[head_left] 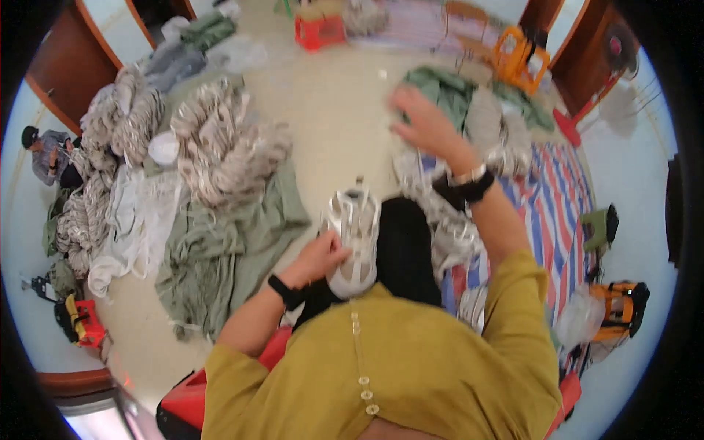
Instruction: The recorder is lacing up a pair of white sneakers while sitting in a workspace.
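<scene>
On my lap, over the dark trousers [405, 253], lies a white, shoe-shaped piece [354, 273] with narrow straps and openings along it; its exact kind is unclear. My left hand [323, 258] is closed on its left edge, thumb and fingers pinching it. Up and to the right, apart from the piece, my right hand [427, 126] is raised and smeared by motion, so its fingers and anything in them cannot be made out. It appears near the green cloth [446, 86]. Beside my right leg is a heap of whitish strapped pieces [449, 231].
Left of me, bundles of beige strips [227, 150] rest by a spread green cloth [227, 253]. A striped sheet [546, 202] covers floor at right. Further off stand a red stool [320, 33], an orange chair [521, 59] and a fan [616, 55]. Another person [51, 154] sits far left.
</scene>
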A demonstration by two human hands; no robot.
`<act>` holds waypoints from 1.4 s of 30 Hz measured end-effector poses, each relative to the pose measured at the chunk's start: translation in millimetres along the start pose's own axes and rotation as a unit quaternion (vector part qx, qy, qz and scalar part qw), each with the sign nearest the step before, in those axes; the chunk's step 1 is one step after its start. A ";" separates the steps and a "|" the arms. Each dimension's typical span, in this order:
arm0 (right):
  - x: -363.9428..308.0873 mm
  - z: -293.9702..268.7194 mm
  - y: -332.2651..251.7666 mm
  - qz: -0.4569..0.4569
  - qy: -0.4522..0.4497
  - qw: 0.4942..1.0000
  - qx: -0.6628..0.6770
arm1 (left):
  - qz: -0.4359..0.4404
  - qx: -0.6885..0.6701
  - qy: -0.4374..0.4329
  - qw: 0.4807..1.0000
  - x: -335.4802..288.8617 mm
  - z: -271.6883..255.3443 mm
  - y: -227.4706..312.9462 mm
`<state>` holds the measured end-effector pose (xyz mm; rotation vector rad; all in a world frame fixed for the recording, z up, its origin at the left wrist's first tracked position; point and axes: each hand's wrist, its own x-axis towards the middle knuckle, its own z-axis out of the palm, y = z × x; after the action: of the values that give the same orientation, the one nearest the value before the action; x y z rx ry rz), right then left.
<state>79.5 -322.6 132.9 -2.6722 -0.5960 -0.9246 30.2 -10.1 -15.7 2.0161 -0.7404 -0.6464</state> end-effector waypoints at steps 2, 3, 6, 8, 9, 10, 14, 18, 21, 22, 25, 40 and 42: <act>27.7 -0.1 -38.0 0.002 0.000 1.000 0.030 | 0.034 0.050 0.037 0.997 -4.9 -3.2 3.7; 24.4 5.0 -53.9 0.003 -0.025 0.999 0.048 | 0.005 0.016 0.016 1.000 -17.6 -7.4 17.0; -4.1 21.4 -69.0 0.071 -0.263 0.961 0.051 | -0.002 -0.009 0.002 1.000 -8.5 -13.9 22.5; -43.9 32.0 -71.6 0.059 -0.295 0.948 0.103 | 0.005 -0.007 -0.001 1.000 -10.1 -9.1 19.6; -58.8 30.7 -77.1 0.079 -0.338 0.929 0.128 | -0.008 0.000 -0.012 1.000 -9.2 -9.1 20.4; -75.7 35.6 -80.0 0.084 -0.353 0.917 0.166 | -0.022 0.007 -0.020 1.000 -10.5 -8.2 21.1; -116.1 44.7 -96.2 0.114 -0.327 0.899 0.270 | -0.048 -0.008 -0.030 0.998 -16.4 -8.2 20.0; -124.9 54.7 -109.6 0.126 -0.289 0.892 0.323 | -0.022 -0.009 -0.028 0.999 -10.9 -12.3 17.5; -113.1 57.0 -115.1 0.120 -0.297 0.913 0.254 | -0.024 -0.023 -0.035 0.999 -5.1 -17.0 16.5; -108.7 55.1 -117.5 0.113 -0.298 0.928 0.195 | -0.026 -0.029 -0.039 0.999 -4.2 -19.1 17.1; -115.2 60.5 -118.9 -0.019 -0.299 0.953 0.054 | -0.008 0.030 -0.027 0.999 -6.5 -13.2 10.8; -113.9 42.1 -119.2 0.043 -0.311 0.910 0.271 | -0.001 0.011 -0.036 0.999 -12.2 -12.3 15.6; -119.7 48.8 -110.6 -0.036 -0.251 0.944 0.210 | -0.005 0.015 -0.035 0.999 -6.4 -12.1 9.5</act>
<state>-30.5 -242.6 30.7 -2.4854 -0.8849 -0.0833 31.6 -3.1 -0.6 2.0336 -0.7867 -0.7185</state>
